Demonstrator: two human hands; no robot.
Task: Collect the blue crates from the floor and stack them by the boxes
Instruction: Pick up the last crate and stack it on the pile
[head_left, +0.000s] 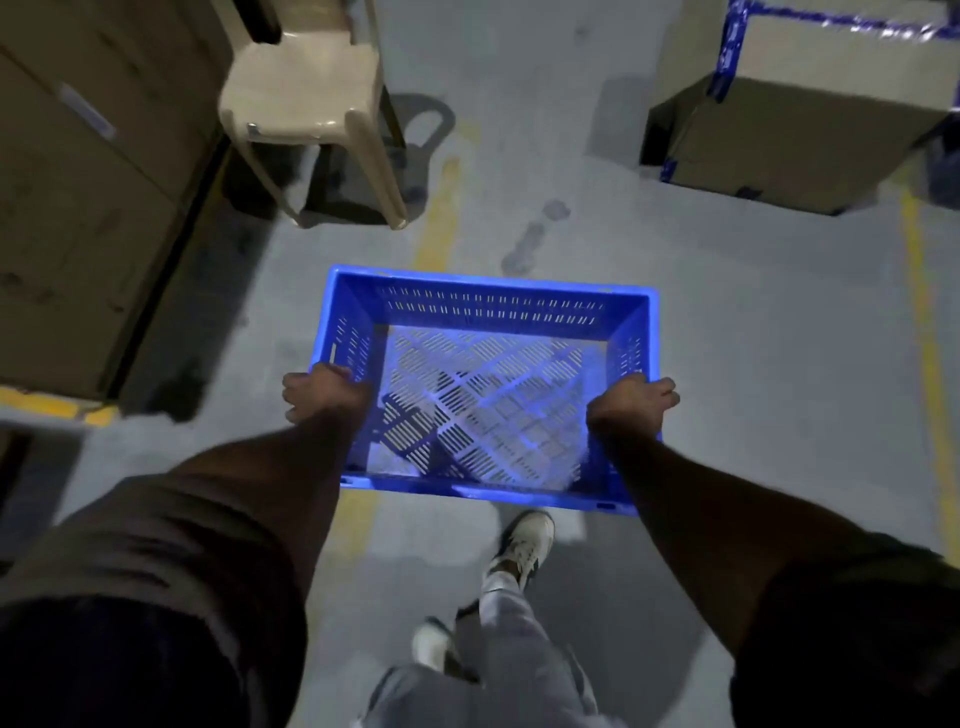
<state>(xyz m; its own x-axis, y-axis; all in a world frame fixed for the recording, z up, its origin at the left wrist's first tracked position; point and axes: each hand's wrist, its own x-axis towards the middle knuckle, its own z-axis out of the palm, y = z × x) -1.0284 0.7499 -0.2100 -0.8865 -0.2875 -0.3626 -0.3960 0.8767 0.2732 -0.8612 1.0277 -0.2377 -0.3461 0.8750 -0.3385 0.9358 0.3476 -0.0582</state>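
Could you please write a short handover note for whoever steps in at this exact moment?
Left hand grips the left rim of the blue crate; right hand grips the right rim.
The crate is empty and carried in front of the body, above the floor.
Cardboard boxes stand ahead: one at the far right, others along the left, beside a plastic chair.
Done: this crate picked up.
Left: set it down by the boxes. No other crates in view.

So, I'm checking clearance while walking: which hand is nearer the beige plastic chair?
Left. The left hand grips the blue slotted plastic crate below the beige plastic chair; the right hand grips its opposite side, farther away.
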